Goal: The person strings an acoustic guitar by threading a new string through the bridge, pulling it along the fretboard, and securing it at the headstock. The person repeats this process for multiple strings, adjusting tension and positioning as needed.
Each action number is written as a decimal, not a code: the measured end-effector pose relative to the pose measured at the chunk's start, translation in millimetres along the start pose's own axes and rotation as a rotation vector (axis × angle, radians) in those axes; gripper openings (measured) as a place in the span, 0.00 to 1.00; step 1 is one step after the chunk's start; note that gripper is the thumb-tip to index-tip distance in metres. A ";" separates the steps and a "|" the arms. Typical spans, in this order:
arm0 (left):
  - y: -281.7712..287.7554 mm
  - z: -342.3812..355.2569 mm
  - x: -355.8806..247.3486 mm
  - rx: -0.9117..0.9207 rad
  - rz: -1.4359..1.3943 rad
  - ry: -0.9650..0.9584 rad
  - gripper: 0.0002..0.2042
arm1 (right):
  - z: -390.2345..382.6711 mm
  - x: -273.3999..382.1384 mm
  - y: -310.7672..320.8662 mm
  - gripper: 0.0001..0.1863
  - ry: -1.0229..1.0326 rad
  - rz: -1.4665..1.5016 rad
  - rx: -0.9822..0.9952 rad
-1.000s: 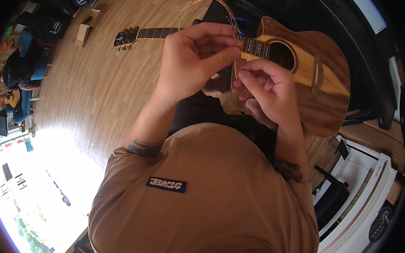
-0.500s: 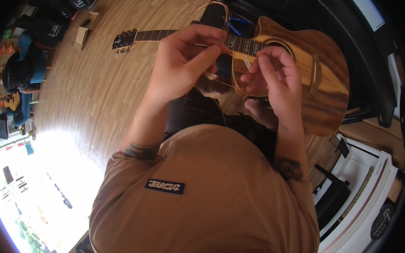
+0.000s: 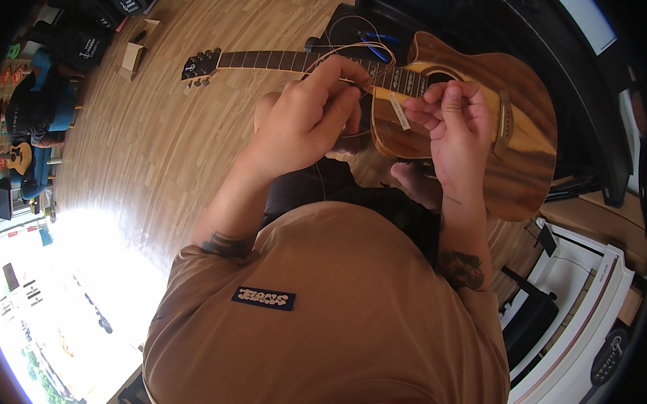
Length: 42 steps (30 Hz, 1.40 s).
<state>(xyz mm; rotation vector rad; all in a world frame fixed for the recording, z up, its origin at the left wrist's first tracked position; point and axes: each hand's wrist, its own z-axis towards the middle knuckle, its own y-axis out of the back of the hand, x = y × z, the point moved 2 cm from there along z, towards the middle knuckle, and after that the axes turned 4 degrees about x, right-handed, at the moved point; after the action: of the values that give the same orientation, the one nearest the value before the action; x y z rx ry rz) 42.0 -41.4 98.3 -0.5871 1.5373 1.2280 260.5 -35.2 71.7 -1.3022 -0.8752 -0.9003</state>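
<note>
Left hand (image 3: 304,119) pinches thin string coil (image 3: 359,45); loops stick out past it. Right hand (image 3: 459,118) apart from left; can't tell if pinching anything. Guitar (image 3: 523,96) just past both, long neck (image 3: 265,60) running left, wide end nearer right hand.

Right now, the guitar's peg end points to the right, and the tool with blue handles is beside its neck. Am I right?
Not quite: the peg end of the guitar points to the left, as the head view shows. The rest is right.
</note>
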 end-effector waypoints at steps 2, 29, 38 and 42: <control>2.3 -0.2 3.0 -0.084 0.045 -0.011 0.11 | 0.7 -0.9 1.0 0.08 0.010 0.014 -0.034; 2.3 -4.8 7.2 -0.322 0.314 -0.218 0.08 | -11.1 -5.4 -21.5 0.09 0.530 -0.892 0.304; 4.2 -4.0 6.4 -0.353 0.338 -0.274 0.08 | -6.6 -17.3 -21.6 0.06 0.408 -0.662 0.276; 0.6 -4.1 8.1 -0.320 0.305 -0.222 0.07 | -6.9 -21.1 -24.7 0.04 0.198 -0.379 0.283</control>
<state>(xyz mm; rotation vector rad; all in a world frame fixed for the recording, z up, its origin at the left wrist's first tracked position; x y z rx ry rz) 37.0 -43.2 90.9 -0.4100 1.2820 1.7319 229.6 -42.3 61.9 -0.8006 -1.0675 -1.1317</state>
